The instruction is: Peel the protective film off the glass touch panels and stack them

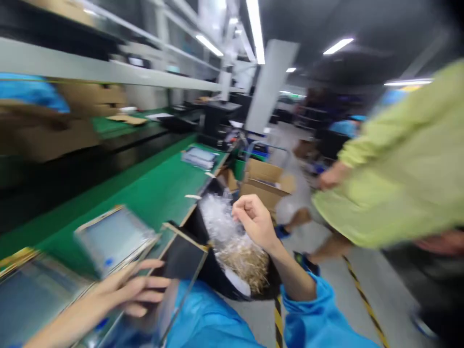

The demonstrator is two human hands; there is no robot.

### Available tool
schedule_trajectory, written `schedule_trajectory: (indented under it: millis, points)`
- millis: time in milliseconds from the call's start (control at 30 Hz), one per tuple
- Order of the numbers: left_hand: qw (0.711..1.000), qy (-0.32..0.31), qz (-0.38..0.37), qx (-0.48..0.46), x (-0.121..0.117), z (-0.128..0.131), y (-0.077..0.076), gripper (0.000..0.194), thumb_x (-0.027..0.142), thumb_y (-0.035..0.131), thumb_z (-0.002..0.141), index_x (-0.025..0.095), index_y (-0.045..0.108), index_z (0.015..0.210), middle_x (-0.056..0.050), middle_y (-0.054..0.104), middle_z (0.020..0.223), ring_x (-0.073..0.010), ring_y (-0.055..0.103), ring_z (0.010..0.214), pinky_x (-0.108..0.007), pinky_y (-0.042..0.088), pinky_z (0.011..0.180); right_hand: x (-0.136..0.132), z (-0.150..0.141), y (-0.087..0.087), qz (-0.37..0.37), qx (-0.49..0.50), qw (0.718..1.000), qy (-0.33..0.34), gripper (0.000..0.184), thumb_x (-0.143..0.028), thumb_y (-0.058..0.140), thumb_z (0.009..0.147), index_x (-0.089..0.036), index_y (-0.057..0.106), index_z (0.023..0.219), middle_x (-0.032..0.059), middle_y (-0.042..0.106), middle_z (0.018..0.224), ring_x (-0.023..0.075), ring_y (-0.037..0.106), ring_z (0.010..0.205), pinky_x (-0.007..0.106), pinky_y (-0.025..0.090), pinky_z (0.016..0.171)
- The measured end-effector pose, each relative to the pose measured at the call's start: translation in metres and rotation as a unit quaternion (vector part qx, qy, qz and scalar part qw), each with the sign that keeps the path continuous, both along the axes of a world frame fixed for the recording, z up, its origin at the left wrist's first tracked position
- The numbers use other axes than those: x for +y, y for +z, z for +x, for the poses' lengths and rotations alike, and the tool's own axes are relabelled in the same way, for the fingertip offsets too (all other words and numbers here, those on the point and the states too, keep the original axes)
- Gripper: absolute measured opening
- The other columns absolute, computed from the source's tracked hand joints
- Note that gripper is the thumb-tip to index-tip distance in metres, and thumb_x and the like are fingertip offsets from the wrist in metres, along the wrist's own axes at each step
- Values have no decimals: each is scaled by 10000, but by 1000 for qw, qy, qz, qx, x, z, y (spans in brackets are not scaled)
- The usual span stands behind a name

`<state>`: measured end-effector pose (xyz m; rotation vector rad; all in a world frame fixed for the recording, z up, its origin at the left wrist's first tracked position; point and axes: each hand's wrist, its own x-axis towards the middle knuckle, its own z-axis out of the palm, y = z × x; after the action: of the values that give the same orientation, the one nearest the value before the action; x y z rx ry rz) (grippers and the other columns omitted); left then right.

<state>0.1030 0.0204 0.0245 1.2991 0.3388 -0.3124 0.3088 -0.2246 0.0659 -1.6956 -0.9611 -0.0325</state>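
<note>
My left hand [136, 287] is at the lower left with its fingers spread, beside a thin dark panel [184, 256] with a pale edge that stands tilted at the bench edge. Whether the fingers touch it is blurred. My right hand [255, 222] is raised over a black bin [234, 290], its fingers curled in. Anything small inside those fingers cannot be made out. Crumpled clear plastic film [217, 217] and tan, straw-like strips [248, 266] fill the bin. Framed flat screen panels [116, 237] lie on the bench to the left.
The green-topped bench [155, 188] runs away to the left, with another panel stack [199, 157] farther along. Beyond the bin stands an open cardboard box [263, 183]. A person in a yellow-green jacket [398, 169] is close on the right. Striped tape [362, 295] marks the floor.
</note>
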Motion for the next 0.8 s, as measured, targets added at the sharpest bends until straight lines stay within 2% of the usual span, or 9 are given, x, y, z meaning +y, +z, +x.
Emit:
schedule_trajectory:
  millis: [67,133,200,300,433,567,667,733,800]
  points:
    - [998,-13,64,14,-3,-29,11,469,485,606,807,231,572,1201,-90,693,1097,-274,652,981,-339,528,764,48,1,-9,-63,-69,985,145,80,-234,550,871,-202,551,944,0,556,778,132,538,690,268,463,667]
    - [991,-36,132,-3,-7,-40,19,448,472,530,862,218,543,1231,-80,686,1105,-235,655,952,-311,521,764,83,-7,-14,-125,-131,942,282,108,-209,554,877,-195,556,984,21,550,834,142,530,725,273,458,673]
    - [981,-36,187,-30,-8,-44,24,416,445,465,900,219,538,1241,-67,686,1107,-212,655,939,-293,507,785,104,-15,-14,-163,-172,901,364,71,-184,538,892,-195,549,961,34,542,874,147,524,753,269,452,672]
    - [968,-22,246,-48,-8,-53,24,383,382,418,925,221,542,1249,-55,692,1100,-209,646,973,-294,471,858,121,-18,-10,-194,-211,863,417,65,-144,498,913,-198,517,884,32,528,874,155,514,806,269,439,702]
    - [957,-1,286,-44,-8,-59,23,374,336,417,923,240,544,1262,-40,693,1105,-217,635,1009,-297,452,881,138,-15,-10,-198,-256,836,443,136,-151,416,950,-194,493,846,39,527,854,165,502,808,283,432,703]
    - [968,6,248,-31,-5,-49,20,349,345,452,914,242,565,1227,-48,693,1103,-221,638,1007,-302,463,867,137,-18,-8,-202,-327,817,430,188,-161,359,964,-181,501,842,64,531,822,188,495,770,307,427,653]
    - [994,55,98,7,2,-38,11,380,383,490,901,198,521,1231,-98,675,1139,-229,660,980,-294,515,759,103,-12,1,-190,-299,838,416,183,-160,362,959,-198,515,868,64,551,813,192,510,770,313,439,655]
    - [990,139,2,22,10,-35,1,402,375,535,884,169,494,1227,-134,643,1196,-240,661,997,-277,536,719,64,2,3,-168,-202,888,377,134,-171,418,944,-225,518,874,51,555,803,182,529,766,303,455,662]
    - [969,235,-70,27,18,-33,-10,423,314,585,864,160,476,1242,-147,608,1251,-239,657,1015,-253,550,713,23,23,-8,-127,-68,948,284,106,-225,484,924,-240,513,822,40,527,753,175,533,702,294,457,605]
